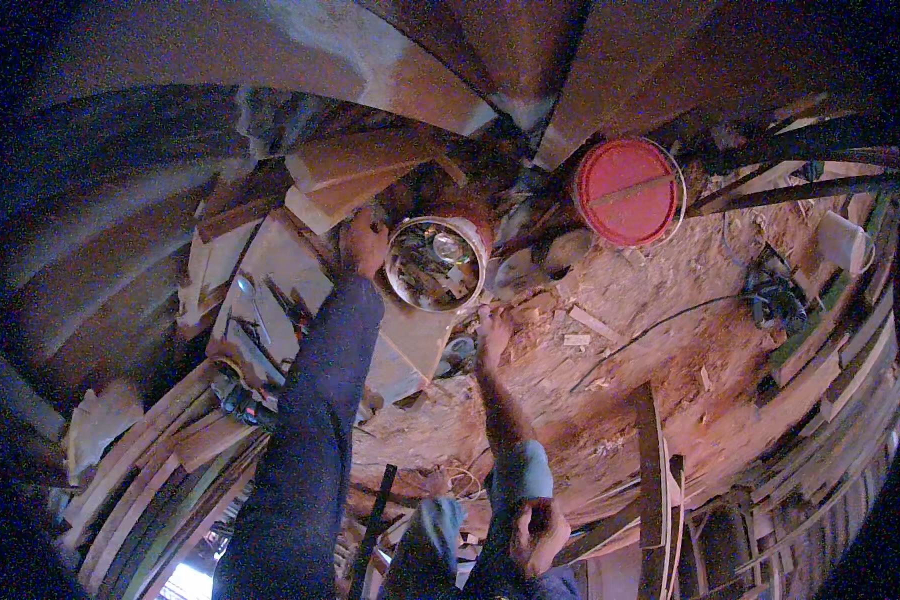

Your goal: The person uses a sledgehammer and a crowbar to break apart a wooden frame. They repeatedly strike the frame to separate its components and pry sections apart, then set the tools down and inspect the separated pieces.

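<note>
An open bucket [394, 290] with a pale rim and reddish side leans toward me, with scrap-like pieces and a shiny round item inside. At its left side is my left hand [367, 238], fingers curled and apparently gripping it; the fingertips are hard to see. My right hand [542, 540] is low in the view, closed in a curl beside a rolled teal cuff [526, 472]. What it holds, if anything, is hidden. From that cuff a bare limb [505, 405], seemingly my leg, stretches toward the bucket.
A red lid-like disc [625, 192] tops a pail at the back right. Wooden blocks [355, 170] and boards [280, 260] flank the bucket's left. A corded power tool [773, 298] and a white cup [844, 242] lie right. Wood chips litter the ground; large curved timbers overhang.
</note>
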Demonstrator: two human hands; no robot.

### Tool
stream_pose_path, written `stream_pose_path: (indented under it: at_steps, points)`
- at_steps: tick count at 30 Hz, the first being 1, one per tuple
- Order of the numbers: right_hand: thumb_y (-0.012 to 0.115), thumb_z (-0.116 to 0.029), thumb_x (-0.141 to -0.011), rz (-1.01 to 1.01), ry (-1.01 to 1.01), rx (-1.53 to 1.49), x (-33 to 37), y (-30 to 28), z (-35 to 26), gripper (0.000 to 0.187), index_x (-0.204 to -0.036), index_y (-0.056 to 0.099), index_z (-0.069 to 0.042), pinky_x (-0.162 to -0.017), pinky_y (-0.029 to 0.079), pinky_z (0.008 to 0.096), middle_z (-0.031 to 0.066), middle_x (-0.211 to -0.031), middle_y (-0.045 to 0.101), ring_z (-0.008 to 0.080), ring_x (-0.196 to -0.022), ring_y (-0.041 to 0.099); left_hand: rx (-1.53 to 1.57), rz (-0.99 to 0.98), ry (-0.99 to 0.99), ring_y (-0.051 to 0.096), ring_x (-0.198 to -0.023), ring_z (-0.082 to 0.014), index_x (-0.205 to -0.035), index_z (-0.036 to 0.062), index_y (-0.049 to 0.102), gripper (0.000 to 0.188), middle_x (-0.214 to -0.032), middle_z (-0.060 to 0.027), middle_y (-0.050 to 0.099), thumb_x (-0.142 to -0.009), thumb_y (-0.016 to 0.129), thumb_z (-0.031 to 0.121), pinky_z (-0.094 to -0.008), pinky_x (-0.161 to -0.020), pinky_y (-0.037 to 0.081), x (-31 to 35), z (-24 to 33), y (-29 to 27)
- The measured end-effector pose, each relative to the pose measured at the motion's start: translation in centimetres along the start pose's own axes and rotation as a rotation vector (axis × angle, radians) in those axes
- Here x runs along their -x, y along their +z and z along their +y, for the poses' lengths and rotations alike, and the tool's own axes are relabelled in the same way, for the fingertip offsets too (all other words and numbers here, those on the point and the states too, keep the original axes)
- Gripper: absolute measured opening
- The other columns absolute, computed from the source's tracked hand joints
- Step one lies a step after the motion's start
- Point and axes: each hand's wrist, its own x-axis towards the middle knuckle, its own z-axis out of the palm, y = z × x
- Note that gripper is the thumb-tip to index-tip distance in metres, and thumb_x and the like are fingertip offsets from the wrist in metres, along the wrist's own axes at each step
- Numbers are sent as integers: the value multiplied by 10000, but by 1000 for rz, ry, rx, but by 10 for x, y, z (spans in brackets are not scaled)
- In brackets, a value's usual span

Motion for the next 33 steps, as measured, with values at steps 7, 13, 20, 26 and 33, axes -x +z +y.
stream_pose_path:
  at_steps: [7,13,20,26,33]
  points:
    - [654,-63,-815,0,20,-254,5,19,-6,101,-872,639,20,-686,503,272,50,-740,640,173,-681,612,206,-208,-68,689,-849,-327,-983,12,703,247,-916,-190,717,-908,665,244,-407,-781,529,86,70,-68]
    - [639,-96,-828,72,80,-228,16,32,7,117,-869,643,14,-686,507,293,72,-761,646,177,-672,598,200,-169,-49,694,-854,-310,-972,12,683,274,-903,-158,713,-952,620,278,-405,-770,528,84,52,-53]
    - [652,-142,-830,-91,408,-498,9,24,13,165,-896,646,9,-686,519,340,140,-786,679,231,-688,647,845,5,-491,691,-901,-321,-1117,53,612,322,-1010,-125,695,-978,577,342,-430,-805,533,47,11,-13]
    - [663,-164,-822,50,-48,-113,4,17,-12,184,-886,647,7,-684,521,350,147,-777,680,265,-680,655,14,113,-22,686,-894,-369,-1178,62,621,323,-1127,-163,682,-987,543,310,-499,-836,531,-19,11,54]
    - [664,-145,-836,25,-98,-66,-11,1,-22,151,-869,648,1,-660,518,363,146,-749,671,263,-655,650,38,-375,310,675,-890,-378,-1029,63,690,211,-987,-177,707,-927,608,229,-498,-811,529,-110,-16,114]
